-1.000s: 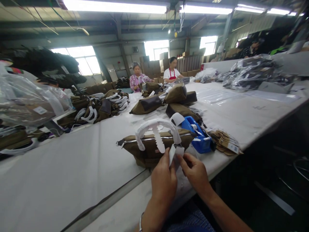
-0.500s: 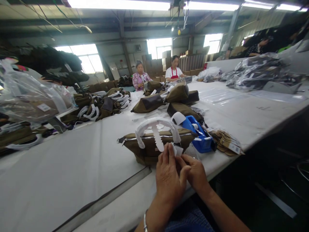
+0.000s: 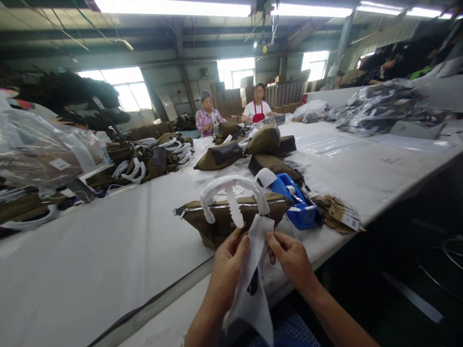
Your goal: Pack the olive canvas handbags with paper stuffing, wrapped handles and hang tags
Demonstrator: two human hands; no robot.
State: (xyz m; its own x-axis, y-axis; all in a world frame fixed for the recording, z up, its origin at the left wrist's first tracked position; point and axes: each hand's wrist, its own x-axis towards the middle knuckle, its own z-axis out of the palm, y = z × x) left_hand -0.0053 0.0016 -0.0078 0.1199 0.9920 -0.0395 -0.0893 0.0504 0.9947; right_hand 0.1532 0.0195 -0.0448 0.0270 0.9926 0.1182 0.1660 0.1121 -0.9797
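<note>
An olive handbag (image 3: pixel 224 217) with a silver zipper stands on the table before me, its handles (image 3: pixel 207 200) wrapped in white. A sheet of white wrapping paper (image 3: pixel 257 241) hangs from the bag's right front down toward my lap. My left hand (image 3: pixel 229 258) pinches the paper's left edge between thumb and fingers. On the opposite edge, my right hand (image 3: pixel 287 253) grips it close to the bag. A small black piece (image 3: pixel 253 283) shows against the paper; its kind I cannot make out.
A blue tape dispenser (image 3: pixel 300 207) sits right of the bag, beside brown hang tags (image 3: pixel 336 212). More olive bags (image 3: pixel 220 155) lie behind, others (image 3: pixel 155 156) to the left. Plastic-wrapped goods (image 3: pixel 383 108) are piled at the far right. Two people (image 3: pixel 257 111) work across the table (image 3: pixel 90 231).
My hands have moved apart from close together at the bag's front. The white paper now hangs spread between them, with the black piece showing.
</note>
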